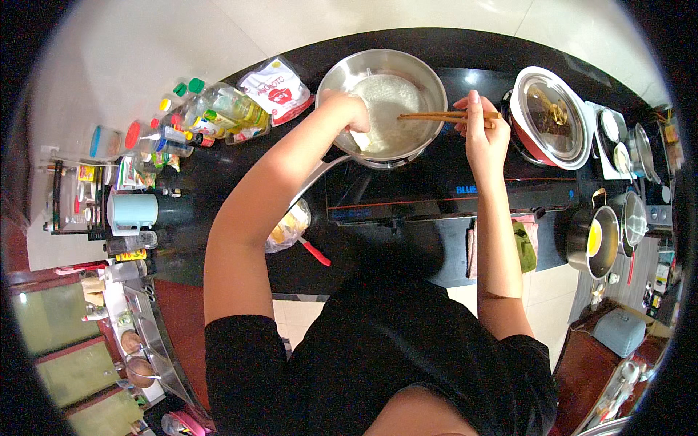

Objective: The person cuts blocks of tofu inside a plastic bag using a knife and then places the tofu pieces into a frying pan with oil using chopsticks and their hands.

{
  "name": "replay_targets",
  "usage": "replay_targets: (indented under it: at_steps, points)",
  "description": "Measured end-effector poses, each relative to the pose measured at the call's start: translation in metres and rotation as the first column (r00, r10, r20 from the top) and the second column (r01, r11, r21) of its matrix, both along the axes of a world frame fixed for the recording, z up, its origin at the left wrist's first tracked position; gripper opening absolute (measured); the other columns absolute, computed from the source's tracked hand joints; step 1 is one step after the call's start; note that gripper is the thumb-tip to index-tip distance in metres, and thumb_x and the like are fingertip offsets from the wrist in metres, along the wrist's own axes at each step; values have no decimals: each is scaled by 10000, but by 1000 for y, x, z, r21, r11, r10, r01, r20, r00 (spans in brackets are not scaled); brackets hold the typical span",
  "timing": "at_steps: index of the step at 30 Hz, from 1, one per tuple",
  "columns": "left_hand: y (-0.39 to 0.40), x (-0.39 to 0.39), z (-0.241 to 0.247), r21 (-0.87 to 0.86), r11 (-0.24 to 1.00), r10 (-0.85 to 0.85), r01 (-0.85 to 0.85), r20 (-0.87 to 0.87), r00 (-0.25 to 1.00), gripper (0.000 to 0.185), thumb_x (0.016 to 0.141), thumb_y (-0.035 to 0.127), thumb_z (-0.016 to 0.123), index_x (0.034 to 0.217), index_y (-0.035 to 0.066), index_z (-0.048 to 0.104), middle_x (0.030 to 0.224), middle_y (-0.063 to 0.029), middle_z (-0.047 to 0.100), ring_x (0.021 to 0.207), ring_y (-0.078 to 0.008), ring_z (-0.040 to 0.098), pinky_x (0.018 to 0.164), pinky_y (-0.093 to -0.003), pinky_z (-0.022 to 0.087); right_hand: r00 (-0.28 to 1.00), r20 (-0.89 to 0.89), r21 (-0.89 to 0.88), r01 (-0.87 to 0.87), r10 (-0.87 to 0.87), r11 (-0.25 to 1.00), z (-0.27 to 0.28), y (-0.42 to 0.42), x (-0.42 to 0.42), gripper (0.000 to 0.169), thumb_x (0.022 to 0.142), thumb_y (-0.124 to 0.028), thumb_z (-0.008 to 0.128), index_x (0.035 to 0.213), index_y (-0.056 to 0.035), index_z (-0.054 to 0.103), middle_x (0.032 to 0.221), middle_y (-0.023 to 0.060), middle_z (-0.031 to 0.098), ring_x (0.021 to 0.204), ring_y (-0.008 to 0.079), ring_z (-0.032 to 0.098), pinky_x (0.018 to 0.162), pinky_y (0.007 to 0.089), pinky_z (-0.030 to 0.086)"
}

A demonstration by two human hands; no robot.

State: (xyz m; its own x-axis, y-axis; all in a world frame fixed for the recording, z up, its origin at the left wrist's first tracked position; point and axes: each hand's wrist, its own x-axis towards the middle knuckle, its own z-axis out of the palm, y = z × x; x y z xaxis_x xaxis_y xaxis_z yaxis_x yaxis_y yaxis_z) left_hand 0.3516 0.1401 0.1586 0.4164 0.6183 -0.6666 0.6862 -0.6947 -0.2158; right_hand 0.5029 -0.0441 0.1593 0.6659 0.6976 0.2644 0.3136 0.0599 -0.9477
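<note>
My left hand reaches over the near left rim of a stainless-steel frying pan and dips inside it. A pale, yellowish-white piece of food is in its fingertips, low against the pan's inner wall. Clear, bubbly liquid, seemingly oil, covers the pan's bottom. The pan sits on the left burner of a black glass gas stove, its handle pointing towards me beneath my left forearm. To the pan's right, my right hand grips a pair of wooden chopsticks, whose tips extend over the liquid.
A red-and-white pot with a glass lid occupies the right burner. Left of the pan are a seasoning bag and several bottles. A clear plastic bag of food and a red-handled utensil lie nearer. Folded cloths lie at the front edge.
</note>
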Motion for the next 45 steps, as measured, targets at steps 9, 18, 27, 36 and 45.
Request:
replay_targets:
  at_steps: [9, 18, 27, 36, 45]
  points:
    - [-30, -140, 108, 263, 951, -120, -162, 796, 593, 357, 795, 359, 639, 985, 63, 700, 918, -162, 694, 860, -344, 666, 745, -408, 517, 991, -116, 69, -59, 66, 996, -5, -22, -12, 504, 1001, -396, 487, 774, 25, 645, 693, 88, 643, 632, 144, 646, 610, 263, 526]
    - [-168, -366, -52, 159, 716, 256, -680, 846, 467, 283, 751, 185, 693, 1011, 79, 652, 872, -121, 648, 825, -317, 614, 735, -413, 491, 983, -119, 79, 150, -140, 985, -6, -43, -16, 566, 1003, -446, 432, 792, 22, 670, 743, 104, 664, 618, 158, 629, 602, 303, 554]
    - [-173, -338, -135, 352, 776, 151, -523, 702, 696, 561, 644, 306, 807, 1127, 102, 609, 1082, -103, 557, 1031, -290, 509, 842, -431, 409, 864, 489, -349, 69, 119, 935, 80, 44, -60, 620, 888, -597, 553, 718, -13, 668, 588, 55, 588, 560, 119, 583, 574, 263, 472]
    - [-154, -347, -140, 323, 818, 167, -476, 659, 734, 489, 611, 337, 792, 1016, 101, 650, 1038, -100, 592, 1004, -283, 527, 829, -440, 397, 910, 320, -475, -86, 263, 876, 67, 53, -73, 537, 867, -552, 625, 732, -35, 673, 637, 25, 618, 535, 82, 563, 537, 216, 467]
    - [-129, -368, -107, 97, 823, 284, -560, 784, 553, 365, 644, 381, 768, 923, 151, 717, 847, -72, 692, 853, -283, 652, 769, -456, 445, 972, 161, -371, -102, 172, 923, 46, 29, -46, 488, 872, -514, 647, 788, -35, 694, 699, 17, 645, 559, 86, 581, 529, 222, 474]
